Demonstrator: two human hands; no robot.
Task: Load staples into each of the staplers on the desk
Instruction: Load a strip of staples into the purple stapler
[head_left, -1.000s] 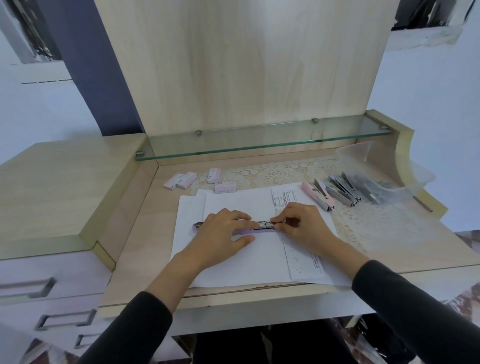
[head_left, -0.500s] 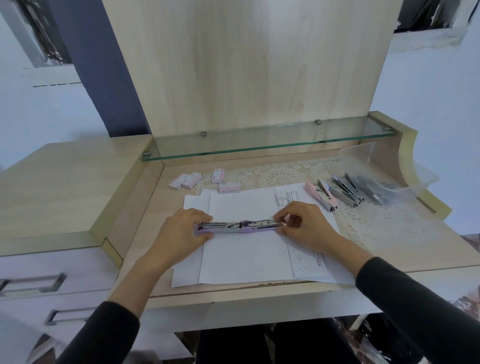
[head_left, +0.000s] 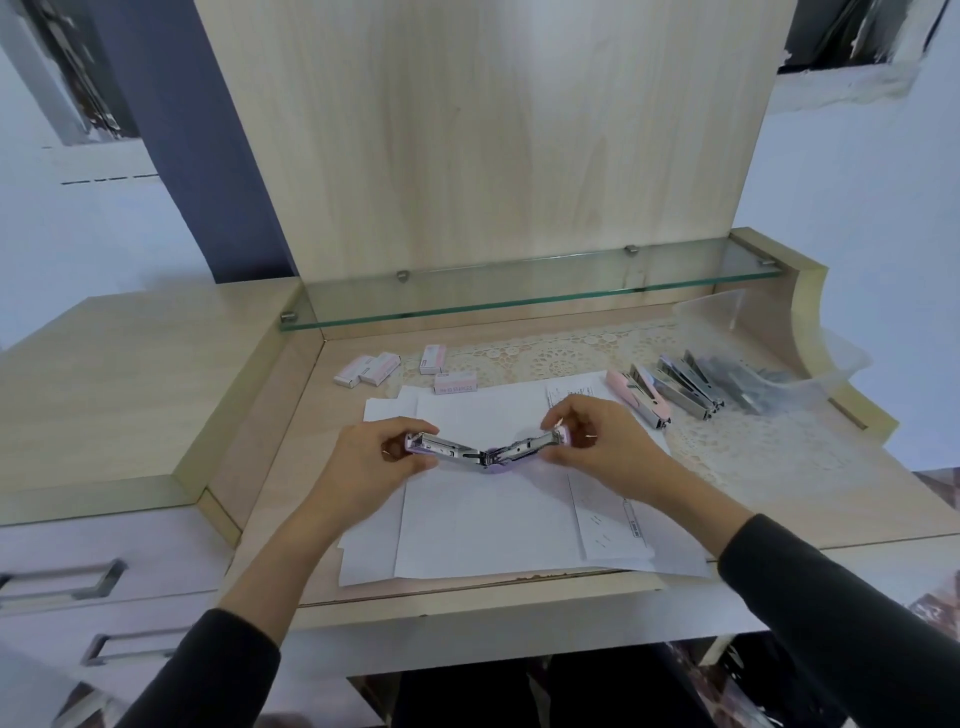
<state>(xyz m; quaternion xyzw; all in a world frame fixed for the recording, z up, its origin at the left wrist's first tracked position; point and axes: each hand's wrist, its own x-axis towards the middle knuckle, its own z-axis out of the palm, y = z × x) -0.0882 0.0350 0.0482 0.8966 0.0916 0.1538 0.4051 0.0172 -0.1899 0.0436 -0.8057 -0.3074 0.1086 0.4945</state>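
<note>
We are gripping the opened purple stapler (head_left: 485, 451) at both ends, left hand (head_left: 375, 457) and right hand (head_left: 592, 441), above the papers (head_left: 488, 519)

"STAPLES" printed on the nearest pink staple box (head_left: 455, 383)
</note>
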